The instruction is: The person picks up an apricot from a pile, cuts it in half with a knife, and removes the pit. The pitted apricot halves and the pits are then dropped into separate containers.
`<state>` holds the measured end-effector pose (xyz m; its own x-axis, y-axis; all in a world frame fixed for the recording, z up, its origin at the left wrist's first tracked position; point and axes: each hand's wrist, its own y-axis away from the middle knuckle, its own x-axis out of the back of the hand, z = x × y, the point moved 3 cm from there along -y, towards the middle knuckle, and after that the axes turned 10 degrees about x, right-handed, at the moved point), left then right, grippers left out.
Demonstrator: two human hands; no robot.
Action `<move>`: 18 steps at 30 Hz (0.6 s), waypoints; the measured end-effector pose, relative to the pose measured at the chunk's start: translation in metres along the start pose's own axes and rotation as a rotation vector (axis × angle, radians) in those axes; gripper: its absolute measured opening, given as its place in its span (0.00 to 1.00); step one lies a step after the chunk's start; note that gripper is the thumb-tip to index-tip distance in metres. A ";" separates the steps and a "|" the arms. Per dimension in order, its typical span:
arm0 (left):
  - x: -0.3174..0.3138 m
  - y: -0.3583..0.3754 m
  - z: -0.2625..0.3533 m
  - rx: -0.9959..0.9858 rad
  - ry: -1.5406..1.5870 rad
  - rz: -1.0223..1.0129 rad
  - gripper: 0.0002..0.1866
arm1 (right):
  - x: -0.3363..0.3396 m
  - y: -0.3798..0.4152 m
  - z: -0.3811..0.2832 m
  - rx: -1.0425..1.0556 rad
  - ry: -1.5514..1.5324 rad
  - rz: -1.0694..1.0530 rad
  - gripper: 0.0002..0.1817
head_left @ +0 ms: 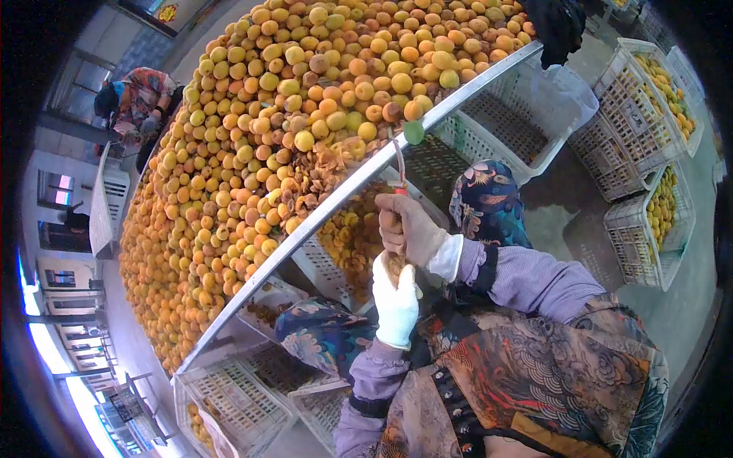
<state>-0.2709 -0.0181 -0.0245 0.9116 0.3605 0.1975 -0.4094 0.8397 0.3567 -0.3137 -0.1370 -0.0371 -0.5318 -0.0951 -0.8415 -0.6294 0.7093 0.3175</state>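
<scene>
My right hand, in a brown-stained glove with a white cuff, is closed around the red handle of a tool. Its thin, curved metal part points up past the metal edge of the fruit table. Just below, my left hand, in a white glove, has its fingers closed near the right hand's fingers. A small brownish patch shows at its fingertips, too unclear to name. Beyond the edge lies a big heap of yellow-orange fruit, with split, browned pieces near the rim.
Under the edge, a white crate holds orange pieces. Other crates stand at the lower left and upper right. Fruit-filled crates are stacked at the right. Another person is beyond the heap at the upper left.
</scene>
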 end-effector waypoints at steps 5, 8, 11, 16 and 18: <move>0.001 0.000 -0.005 -0.019 0.126 -0.003 0.21 | -0.011 0.002 -0.002 -0.026 -0.127 0.108 0.21; 0.002 0.001 -0.003 -0.041 0.218 0.025 0.21 | -0.012 0.000 0.003 -0.080 -0.221 0.053 0.20; 0.000 0.001 -0.001 -0.074 0.255 0.118 0.21 | -0.021 0.001 0.001 -0.093 -0.215 0.038 0.21; 0.006 -0.003 -0.002 0.000 0.314 -0.062 0.22 | -0.029 0.004 -0.010 0.116 -0.067 0.068 0.15; 0.007 -0.003 -0.002 0.026 0.319 -0.076 0.22 | -0.031 0.008 -0.019 0.200 0.246 -0.055 0.15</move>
<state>-0.2638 -0.0169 -0.0263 0.9036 0.4096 -0.1256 -0.3364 0.8599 0.3839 -0.3128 -0.1413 0.0001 -0.6367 -0.2860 -0.7161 -0.5502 0.8192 0.1620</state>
